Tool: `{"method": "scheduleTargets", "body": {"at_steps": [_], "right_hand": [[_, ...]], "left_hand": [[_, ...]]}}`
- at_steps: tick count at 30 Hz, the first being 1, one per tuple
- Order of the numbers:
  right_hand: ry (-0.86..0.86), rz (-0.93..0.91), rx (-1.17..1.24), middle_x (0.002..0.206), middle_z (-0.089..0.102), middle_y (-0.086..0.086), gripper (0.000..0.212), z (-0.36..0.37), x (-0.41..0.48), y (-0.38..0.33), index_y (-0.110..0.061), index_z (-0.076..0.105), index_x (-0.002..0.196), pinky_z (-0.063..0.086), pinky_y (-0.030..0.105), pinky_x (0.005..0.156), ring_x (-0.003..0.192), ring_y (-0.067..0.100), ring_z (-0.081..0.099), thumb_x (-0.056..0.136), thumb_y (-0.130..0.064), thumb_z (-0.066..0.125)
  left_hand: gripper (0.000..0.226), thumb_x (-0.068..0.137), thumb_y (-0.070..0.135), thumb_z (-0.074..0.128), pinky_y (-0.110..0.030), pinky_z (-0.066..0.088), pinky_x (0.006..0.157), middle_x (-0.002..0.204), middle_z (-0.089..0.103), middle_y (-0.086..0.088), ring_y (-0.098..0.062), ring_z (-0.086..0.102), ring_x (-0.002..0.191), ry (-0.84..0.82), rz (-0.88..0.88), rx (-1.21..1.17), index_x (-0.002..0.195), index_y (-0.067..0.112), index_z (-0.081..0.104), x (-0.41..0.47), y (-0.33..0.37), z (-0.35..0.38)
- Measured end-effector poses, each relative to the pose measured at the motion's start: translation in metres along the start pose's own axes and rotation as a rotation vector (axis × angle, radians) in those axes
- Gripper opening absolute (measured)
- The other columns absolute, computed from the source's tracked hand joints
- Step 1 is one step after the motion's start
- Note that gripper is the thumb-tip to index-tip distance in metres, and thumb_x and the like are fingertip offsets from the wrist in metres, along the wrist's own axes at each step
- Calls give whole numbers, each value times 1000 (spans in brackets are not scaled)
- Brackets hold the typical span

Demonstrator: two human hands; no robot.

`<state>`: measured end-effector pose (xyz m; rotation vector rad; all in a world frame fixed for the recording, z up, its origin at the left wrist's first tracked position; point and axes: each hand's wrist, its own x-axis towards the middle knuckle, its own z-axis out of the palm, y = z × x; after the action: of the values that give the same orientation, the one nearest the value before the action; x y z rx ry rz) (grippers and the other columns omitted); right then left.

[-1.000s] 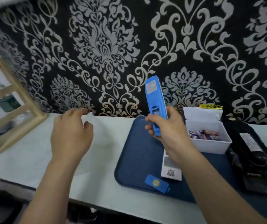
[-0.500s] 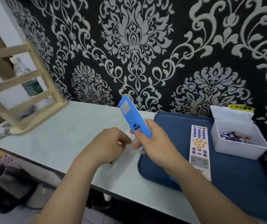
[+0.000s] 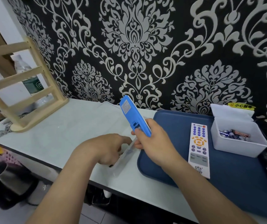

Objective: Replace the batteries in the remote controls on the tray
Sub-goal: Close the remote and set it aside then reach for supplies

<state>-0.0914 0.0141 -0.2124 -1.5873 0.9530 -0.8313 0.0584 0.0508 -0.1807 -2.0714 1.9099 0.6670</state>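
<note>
Nearest, by the front edge of the desk (image 3: 64, 126), the left hand (image 3: 106, 149) reaches down with its knuckles up and its fingers curled onto a clear plastic wrapper (image 3: 123, 160). The wrapper lies on the desk just beside the left edge of the tray (image 3: 170, 118). A small dark tip shows under the palm. I cannot tell whether the fingers pinch something or only rest there. It looks like a reach to drop off or fetch a battery.

Just beyond, the right hand (image 3: 153, 144) has its fingers and thumb clamped round the lower end of the blue remote (image 3: 129, 110). It holds the remote in the air over the tray's left edge, tilted, with the top end pointing away and to the left. The labelled back faces up and the battery bay just above the thumb is open, probably so the other hand can get at it. No cover is in view.

Further right, the white remote (image 3: 198, 151) lies flat and buttons up on the tray, lengthwise from front to back, apparently waiting its turn. Just beside it, toward the tray's far right corner, stands a white box (image 3: 242, 147) with its lid tipped back and loose batteries (image 3: 233, 134) inside, within easy reach.

At the desk's far left end a wooden rack (image 3: 37, 88) stands with a bottle (image 3: 32, 81) behind it, well apart from the work.
</note>
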Motion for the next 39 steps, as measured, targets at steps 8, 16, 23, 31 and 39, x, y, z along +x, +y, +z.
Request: {"method": "scheduleTargets", "body": {"at_steps": [8,16,23,31,39], "right_hand": [[-40,53,164,109,65,-1,17,-3,-1,0,-24,54,117,60,28,80,88,21,66,101,-20,51],[-41,64,210,111,65,-5,16,-3,-3,-1,-25,53,117,59,33,83,86,18,65,101,-22,49],[-45,100,224,112,65,-10,17,-5,-4,-1,-30,52,118,60,32,82,94,16,68,102,-26,48],[88,107,375,105,72,-2,19,-30,0,-9,-25,58,118,58,23,67,78,12,72,102,-28,50],[-29,123,607,90,73,8,22,-68,-6,-9,-6,62,114,56,22,65,73,17,71,92,-4,63]], "left_hand": [[28,82,12,56,-27,52,68,87,60,7,-13,59,79,170,-56,62,103,29,61,9,-3,5],[21,77,9,55,-25,42,54,61,52,7,-14,51,60,223,-22,48,62,23,55,9,1,2],[22,82,21,71,-22,46,64,67,70,10,-6,61,66,598,25,-248,80,43,73,0,-5,-7],[24,82,4,72,-27,58,72,70,72,7,-9,65,65,827,255,-1255,87,27,74,1,41,-11],[18,88,3,65,-30,57,73,88,76,-1,-15,72,81,721,357,-1383,96,15,76,22,84,3]]}}
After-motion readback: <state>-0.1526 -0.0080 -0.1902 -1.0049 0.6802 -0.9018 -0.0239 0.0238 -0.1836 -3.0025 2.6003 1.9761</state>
